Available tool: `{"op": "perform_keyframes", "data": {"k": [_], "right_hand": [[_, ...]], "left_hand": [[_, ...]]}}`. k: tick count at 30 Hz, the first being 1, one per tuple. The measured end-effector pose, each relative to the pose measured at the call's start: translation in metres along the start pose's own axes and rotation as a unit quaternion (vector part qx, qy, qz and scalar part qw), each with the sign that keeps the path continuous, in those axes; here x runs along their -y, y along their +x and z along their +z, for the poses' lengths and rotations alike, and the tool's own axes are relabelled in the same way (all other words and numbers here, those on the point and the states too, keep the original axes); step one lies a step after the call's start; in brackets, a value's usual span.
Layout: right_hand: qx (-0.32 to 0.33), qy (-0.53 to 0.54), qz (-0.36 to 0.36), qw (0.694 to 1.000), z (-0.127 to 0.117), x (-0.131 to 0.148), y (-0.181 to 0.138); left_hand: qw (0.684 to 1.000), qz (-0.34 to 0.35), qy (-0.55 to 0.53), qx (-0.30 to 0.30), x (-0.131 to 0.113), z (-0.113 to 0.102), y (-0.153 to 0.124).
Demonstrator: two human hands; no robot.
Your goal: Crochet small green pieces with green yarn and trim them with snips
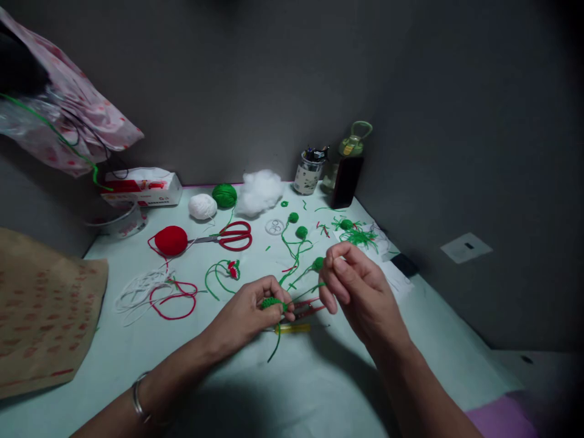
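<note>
My left hand pinches a small green crocheted piece just above the pale table. A green yarn strand runs from the piece up to my right hand, whose fingers are pinched together on it, raised a little to the right. Under my hands lie a yellow-handled crochet hook and a small pair of red scissors.
Red yarn ball, white ball, green ball, white stuffing and large red scissors lie farther back. Small green balls and yarn scraps scatter right. A jar, bottle, tissue box and paper bag stand around.
</note>
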State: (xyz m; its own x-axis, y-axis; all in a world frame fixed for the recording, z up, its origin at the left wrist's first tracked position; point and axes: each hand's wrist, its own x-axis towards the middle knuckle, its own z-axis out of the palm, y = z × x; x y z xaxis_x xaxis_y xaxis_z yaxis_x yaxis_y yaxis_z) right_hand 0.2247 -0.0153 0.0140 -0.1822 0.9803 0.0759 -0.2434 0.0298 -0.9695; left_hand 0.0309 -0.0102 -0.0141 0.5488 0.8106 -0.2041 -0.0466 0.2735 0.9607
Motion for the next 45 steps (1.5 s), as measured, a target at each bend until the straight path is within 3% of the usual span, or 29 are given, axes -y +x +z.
{"op": "perform_keyframes", "data": {"k": [7,12,18,20,23,26,31,39,45], "right_hand": [[-0.013,0.016,-0.015,1.0,-0.004,0.004,0.003],[-0.079,0.016,-0.068,0.994,-0.006,0.007,0.003],[-0.064,-0.107,-0.113,0.986,-0.013,0.005,0.0],[-0.039,-0.208,-0.132,0.968,-0.013,0.003,-0.003],[0.034,-0.347,-0.203,0.915,-0.009,0.0,-0.006],[0.082,-0.405,-0.264,0.871,-0.005,-0.005,-0.006],[0.068,-0.436,-0.292,0.848,0.001,-0.015,-0.001],[0.047,-0.526,-0.368,0.766,0.004,-0.019,-0.003],[0.063,-0.525,-0.37,0.764,0.001,-0.02,0.0]], "left_hand": [[0.997,-0.005,-0.07,0.012,0.004,-0.001,0.0],[0.997,-0.016,-0.075,0.032,0.004,-0.002,0.001],[0.979,-0.064,-0.195,-0.009,0.003,0.0,0.0],[0.972,-0.061,-0.224,-0.032,0.003,0.0,0.001],[0.967,-0.056,-0.241,-0.062,0.004,0.0,0.001],[0.964,-0.051,-0.249,-0.08,0.003,0.0,0.001],[0.961,-0.047,-0.265,-0.068,0.002,0.002,0.0],[0.957,-0.044,-0.271,-0.091,0.002,0.006,0.0],[0.962,-0.037,-0.256,-0.083,0.005,0.005,-0.001]]}}
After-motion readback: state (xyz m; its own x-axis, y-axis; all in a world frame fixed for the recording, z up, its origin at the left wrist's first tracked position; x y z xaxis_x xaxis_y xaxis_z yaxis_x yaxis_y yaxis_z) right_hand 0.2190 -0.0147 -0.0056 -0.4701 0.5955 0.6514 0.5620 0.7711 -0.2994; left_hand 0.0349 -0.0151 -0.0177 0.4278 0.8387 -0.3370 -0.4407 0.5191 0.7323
